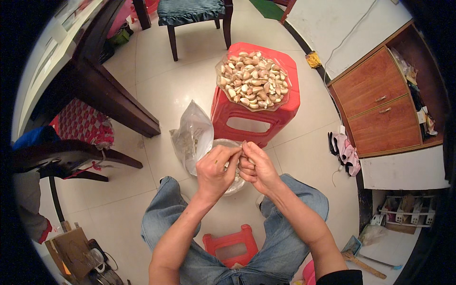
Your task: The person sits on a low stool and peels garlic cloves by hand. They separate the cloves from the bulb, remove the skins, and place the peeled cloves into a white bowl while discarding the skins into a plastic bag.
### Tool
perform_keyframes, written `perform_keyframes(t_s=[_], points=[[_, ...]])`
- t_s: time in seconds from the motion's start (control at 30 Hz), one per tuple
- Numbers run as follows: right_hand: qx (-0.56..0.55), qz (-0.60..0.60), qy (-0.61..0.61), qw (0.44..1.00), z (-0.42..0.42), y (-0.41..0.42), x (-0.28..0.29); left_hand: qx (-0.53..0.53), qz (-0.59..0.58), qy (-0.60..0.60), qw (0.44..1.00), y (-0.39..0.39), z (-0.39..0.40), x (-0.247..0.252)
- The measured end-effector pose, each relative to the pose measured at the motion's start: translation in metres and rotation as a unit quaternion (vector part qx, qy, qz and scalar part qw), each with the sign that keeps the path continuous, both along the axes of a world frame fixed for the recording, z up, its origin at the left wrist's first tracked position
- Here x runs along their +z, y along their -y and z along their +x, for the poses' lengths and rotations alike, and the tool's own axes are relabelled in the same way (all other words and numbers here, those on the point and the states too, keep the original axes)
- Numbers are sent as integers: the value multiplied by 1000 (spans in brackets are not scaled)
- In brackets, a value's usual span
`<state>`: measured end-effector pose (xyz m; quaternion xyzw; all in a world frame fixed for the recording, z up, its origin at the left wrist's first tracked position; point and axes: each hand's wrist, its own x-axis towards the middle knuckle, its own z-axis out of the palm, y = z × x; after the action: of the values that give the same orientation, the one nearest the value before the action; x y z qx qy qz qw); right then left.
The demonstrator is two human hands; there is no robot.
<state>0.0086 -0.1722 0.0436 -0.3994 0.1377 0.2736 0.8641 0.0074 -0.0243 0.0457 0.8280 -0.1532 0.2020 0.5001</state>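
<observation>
My left hand (218,169) and my right hand (259,167) meet at the fingertips in front of me. Between them they pinch a small piece that looks like a garlic clove, mostly hidden by the fingers. Under the hands stands a bowl (235,188) lined with clear plastic, with pale bits inside; the hands cover much of it. Touching its left side, a translucent plastic bag (194,137) stands open with some contents at the bottom. Beyond, a clear scalloped bowl (221,85) heaped with unpeeled garlic cloves (254,80) rests on a red plastic stool (245,124).
A low red stool (231,245) is between my legs. A dark wooden table (114,96) and chair are on the left, with a cushioned chair (194,10) at the back. A wooden cabinet (377,85) lines the right wall, pink cloth (347,153) below it.
</observation>
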Motion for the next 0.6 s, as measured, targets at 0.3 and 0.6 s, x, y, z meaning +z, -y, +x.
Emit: perform_keyframes(t_s=[0.3, 0.6], points=[[5, 35, -3, 999, 2, 2, 7, 25, -102, -97, 990, 0, 3, -5], [3, -41, -9, 999, -3, -2, 7, -25, 61, 57, 996, -4, 1, -4]])
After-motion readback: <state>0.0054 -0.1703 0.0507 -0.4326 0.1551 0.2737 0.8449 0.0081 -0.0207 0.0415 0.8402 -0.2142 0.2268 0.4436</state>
